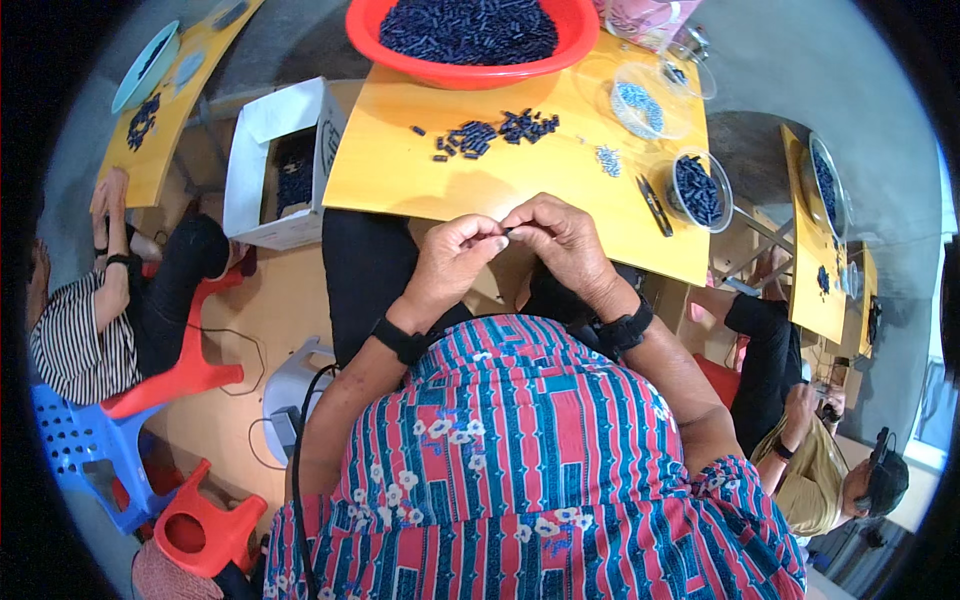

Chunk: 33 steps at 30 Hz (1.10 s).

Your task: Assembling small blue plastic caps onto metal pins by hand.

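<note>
My left hand [455,255] and my right hand [560,235] meet fingertip to fingertip at the near edge of a yellow wooden table [400,180]. Between the fingertips they pinch one small dark piece [508,232], mostly hidden. Both wrists wear black bands. Farther out on the table lies a loose heap of small dark blue pieces [490,132]. Behind the heap stands a red bowl [470,72] full of the same pieces.
Clear plastic cups stand at the table's right: one with dark pieces [697,188], one with pale beads [640,105]. A black tool [655,205] lies beside them. A white box [275,165] stands left. Other people sit left [110,300] and right [800,440]; plastic stools [190,370] stand nearby.
</note>
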### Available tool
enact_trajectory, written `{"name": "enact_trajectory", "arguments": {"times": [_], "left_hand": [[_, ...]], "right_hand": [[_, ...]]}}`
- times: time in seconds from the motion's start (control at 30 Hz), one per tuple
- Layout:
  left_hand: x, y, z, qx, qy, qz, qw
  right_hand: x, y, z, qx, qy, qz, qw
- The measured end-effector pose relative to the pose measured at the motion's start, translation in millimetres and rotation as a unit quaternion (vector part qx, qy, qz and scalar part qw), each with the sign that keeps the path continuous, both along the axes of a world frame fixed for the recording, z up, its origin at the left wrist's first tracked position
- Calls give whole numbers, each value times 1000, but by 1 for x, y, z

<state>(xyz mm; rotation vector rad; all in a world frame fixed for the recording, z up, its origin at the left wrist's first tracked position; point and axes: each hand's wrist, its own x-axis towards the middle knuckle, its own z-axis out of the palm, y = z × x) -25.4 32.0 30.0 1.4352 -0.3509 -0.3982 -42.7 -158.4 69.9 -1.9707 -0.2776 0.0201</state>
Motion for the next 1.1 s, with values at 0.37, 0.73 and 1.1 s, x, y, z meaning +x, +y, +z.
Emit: {"name": "enact_trajectory", "arguments": {"times": [0.37, 0.73, 1.1], "left_hand": [[2, -6, 7, 25, -5, -3, 1000], [2, -8, 3, 40, -5, -5, 999], [1, -7, 4, 41, -5, -3, 999]], "right_hand": [[1, -28, -5, -98, -92, -109, 985], [20, -92, -22, -281, -124, -282, 909], [20, -84, -12, -413, -97, -223, 878]]}}
